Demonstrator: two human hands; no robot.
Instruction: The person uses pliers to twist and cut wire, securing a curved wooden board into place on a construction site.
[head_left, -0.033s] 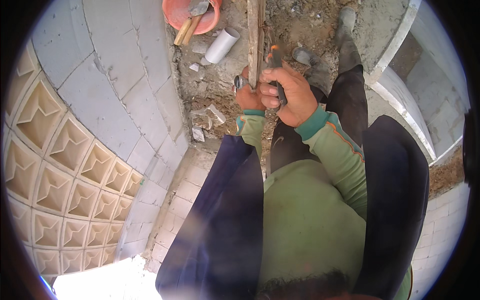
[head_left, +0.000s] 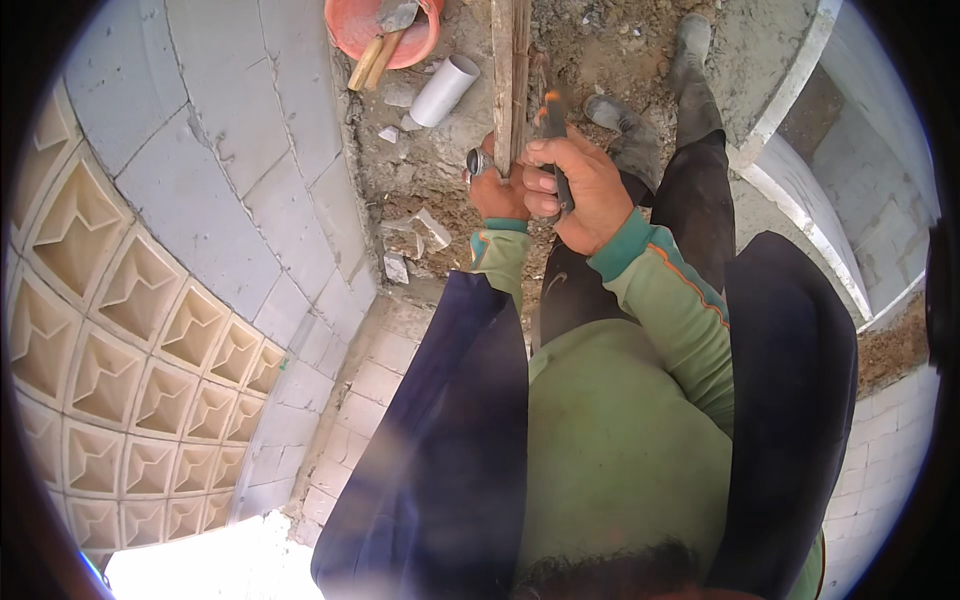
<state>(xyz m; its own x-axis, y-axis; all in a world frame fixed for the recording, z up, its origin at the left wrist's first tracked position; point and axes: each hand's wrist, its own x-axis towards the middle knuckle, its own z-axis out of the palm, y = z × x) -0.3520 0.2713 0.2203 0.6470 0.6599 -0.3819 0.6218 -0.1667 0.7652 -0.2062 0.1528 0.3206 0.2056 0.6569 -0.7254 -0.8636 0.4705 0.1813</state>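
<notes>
My left hand (head_left: 497, 195) is closed round the lower end of a long, weathered wooden board (head_left: 503, 80). A shiny round metal thing with a dark face (head_left: 478, 162) shows at the outer side of that hand; I cannot tell what it is. Just right of the board, my right hand (head_left: 590, 185) is wrapped round a hand tool with a dark handle and orange marks (head_left: 562, 185). Its thin far end points up alongside the board and is too blurred to make out. The two hands are close together, and the board partly covers the left fingers.
A red bucket (head_left: 420, 45) with wooden-handled trowels (head_left: 372, 62) stands at the upper left. Near it lies a white pipe piece (head_left: 445, 92). Broken fragments (head_left: 432, 228) rest on the dirt by a grey block wall (head_left: 190, 190). My muddy boot (head_left: 692, 45) is at the upper right.
The top of the wooden board has shifted slightly left, and more of its right side shows. Both hands keep their hold.
</notes>
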